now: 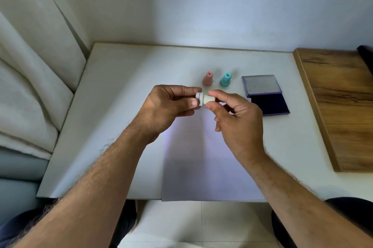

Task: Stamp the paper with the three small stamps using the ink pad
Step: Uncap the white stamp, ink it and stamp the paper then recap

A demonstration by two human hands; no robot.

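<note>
A small white stamp lies sideways in the air between both hands. My left hand pinches its wider end, which has a blue ring. My right hand pinches its narrow handle end. Both hands hover above the far part of a white sheet of paper on the table. Behind the hands stand a pink stamp and a teal stamp, upright and side by side. To their right lies the ink pad, open, with its dark blue pad toward me and its lid folded back.
The white table ends at a wall behind and a cushioned seat on the left. A wooden board lies on the table's right side. The paper's near edge overhangs the table front.
</note>
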